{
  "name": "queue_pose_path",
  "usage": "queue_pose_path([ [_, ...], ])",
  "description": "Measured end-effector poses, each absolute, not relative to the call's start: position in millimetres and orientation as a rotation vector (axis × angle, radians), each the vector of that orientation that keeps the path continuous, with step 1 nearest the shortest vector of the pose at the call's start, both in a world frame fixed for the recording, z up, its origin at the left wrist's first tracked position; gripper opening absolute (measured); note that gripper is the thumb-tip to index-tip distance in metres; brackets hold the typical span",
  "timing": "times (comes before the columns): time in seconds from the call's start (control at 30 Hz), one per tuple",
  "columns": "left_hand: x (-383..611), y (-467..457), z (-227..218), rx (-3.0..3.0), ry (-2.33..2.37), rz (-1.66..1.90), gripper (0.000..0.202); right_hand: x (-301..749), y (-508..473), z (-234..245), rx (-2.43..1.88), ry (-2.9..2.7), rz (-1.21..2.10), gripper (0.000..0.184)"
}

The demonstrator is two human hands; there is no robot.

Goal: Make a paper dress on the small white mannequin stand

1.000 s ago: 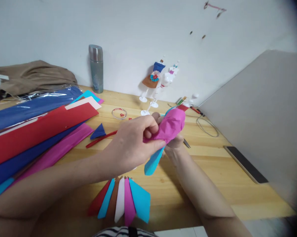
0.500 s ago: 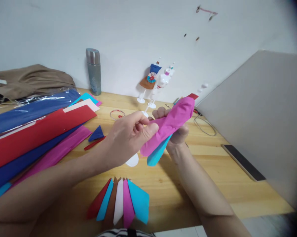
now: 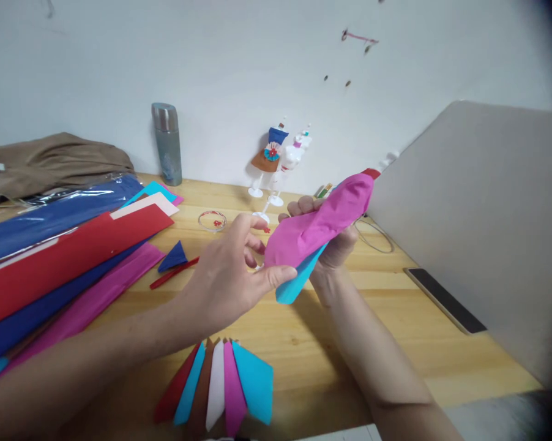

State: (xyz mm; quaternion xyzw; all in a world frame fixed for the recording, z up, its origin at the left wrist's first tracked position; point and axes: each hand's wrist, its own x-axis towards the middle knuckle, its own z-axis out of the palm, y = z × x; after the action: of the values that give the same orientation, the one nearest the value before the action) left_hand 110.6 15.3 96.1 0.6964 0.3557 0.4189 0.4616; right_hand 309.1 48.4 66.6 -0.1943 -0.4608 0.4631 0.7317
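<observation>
Above the wooden table, my right hand is wrapped round a bundle of crepe paper strips, with a magenta strip on top, a cyan strip under it and a red tip at the far end. The lower end of the magenta strip is pinched between the thumb and fingers of my left hand. On the table near me lies a fan of pointed paper petals in red, cyan, brown, white and magenta.
Long crepe paper sheets in blue, red and magenta lie at the left. A steel flask, small dressed figures and a glass dish stand further back. A phone and a grey board are at the right.
The paper bundle has been stretched out and raised toward the upper right. My left hand has slid down to its lower end. The view has shifted slightly.
</observation>
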Motion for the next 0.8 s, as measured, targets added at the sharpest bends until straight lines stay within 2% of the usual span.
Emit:
queue_pose_path([
  [0.1, 114, 14, 94, 1.549, 0.825, 0.996, 0.051, 308, 49, 67, -0.414, -0.998, 1.023, 0.033],
  [0.37, 120, 12, 81, 1.468, 0.684, 1.079, 0.016, 304, 50, 67, -0.387, -0.939, 1.053, 0.039],
  [0.5, 118, 14, 79, 1.551, 0.779, 0.949, 0.016, 307, 51, 66, -0.390, -0.918, 1.058, 0.037],
  [0.57, 117, 14, 81, 1.669, 0.815, 1.039, 0.015, 307, 50, 66, -0.403, -0.915, 1.061, 0.037],
  [0.67, 114, 14, 85, 1.873, 0.777, 1.356, 0.009, 303, 48, 66, -0.439, -0.922, 1.082, 0.036],
  [0.8, 111, 16, 89, 1.994, 0.651, 1.518, 0.016, 293, 44, 62, -0.518, -0.973, 1.122, 0.037],
])
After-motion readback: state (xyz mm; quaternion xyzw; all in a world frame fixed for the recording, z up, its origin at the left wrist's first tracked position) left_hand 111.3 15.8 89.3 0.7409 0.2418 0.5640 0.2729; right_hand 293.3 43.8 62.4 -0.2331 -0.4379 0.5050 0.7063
